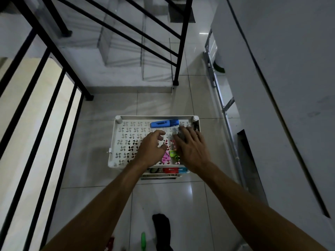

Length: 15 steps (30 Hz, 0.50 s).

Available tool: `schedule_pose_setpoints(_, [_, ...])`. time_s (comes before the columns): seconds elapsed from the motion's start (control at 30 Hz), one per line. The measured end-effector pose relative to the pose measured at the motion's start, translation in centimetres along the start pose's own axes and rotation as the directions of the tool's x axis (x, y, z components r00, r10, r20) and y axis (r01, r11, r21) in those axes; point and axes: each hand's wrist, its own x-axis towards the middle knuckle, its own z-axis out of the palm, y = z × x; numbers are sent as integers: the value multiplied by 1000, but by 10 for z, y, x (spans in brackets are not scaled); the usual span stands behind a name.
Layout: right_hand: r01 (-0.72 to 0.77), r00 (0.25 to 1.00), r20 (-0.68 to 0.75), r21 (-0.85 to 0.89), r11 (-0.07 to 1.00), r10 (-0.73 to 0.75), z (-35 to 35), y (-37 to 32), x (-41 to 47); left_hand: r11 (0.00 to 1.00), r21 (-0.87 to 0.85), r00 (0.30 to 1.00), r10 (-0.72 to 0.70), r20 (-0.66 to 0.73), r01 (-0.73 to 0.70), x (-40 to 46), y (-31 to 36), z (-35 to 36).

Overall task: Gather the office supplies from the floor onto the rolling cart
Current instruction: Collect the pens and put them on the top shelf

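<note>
Cart (116, 142): white, with a perforated top tray; it stood on the tiled floor (101, 109) near the foot of the stairs (126, 57), with a lower shelf edge showing at its near side.
Stapler (164, 123): blue, lay along the far rim of the tray, right of centre.
Left hand (151, 150): hovered over the middle of the tray, palm down, fingers loosely curled and apart, gripping nothing visible.
Right hand (192, 151): reached over the right part of the tray, fingers spread; its fingertips lay on a small grey thing (178, 133) near the far right corner; whether they gripped it could not be told.
Clips (165, 156): pink and green (174, 153) pieces lay in the tray between the two hands, toward the near rim.
Lower shelf: red (170, 170) and blue (183, 170) items showed under the tray's near edge.
Floor items: a green pen-like thing (143, 240) and a red thing (110, 242) lay near the bottom edge, beside a dark-socked foot (162, 232).
Railing (54, 98): black bars ran along the left.
Ladder (223, 98): metal, leaned by the right wall.
</note>
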Motion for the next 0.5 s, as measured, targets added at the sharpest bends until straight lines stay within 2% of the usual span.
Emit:
schedule_pose_setpoints(0.2, [-148,987,70,23,989,146,7,-5,-3,1000,-1,1000,6,8,-6,-2,-1,3])
schedule_pose_setpoints(0.4, [-129,989,69,2,992,128,3,0,-5,1000,18,1000,6,-3,-6,-4,-4,1])
schedule_pose_setpoints(0.5, [-92,994,60,24,995,90,0,-1,-4,991,134,999,4,42,-9,-4,-8,3])
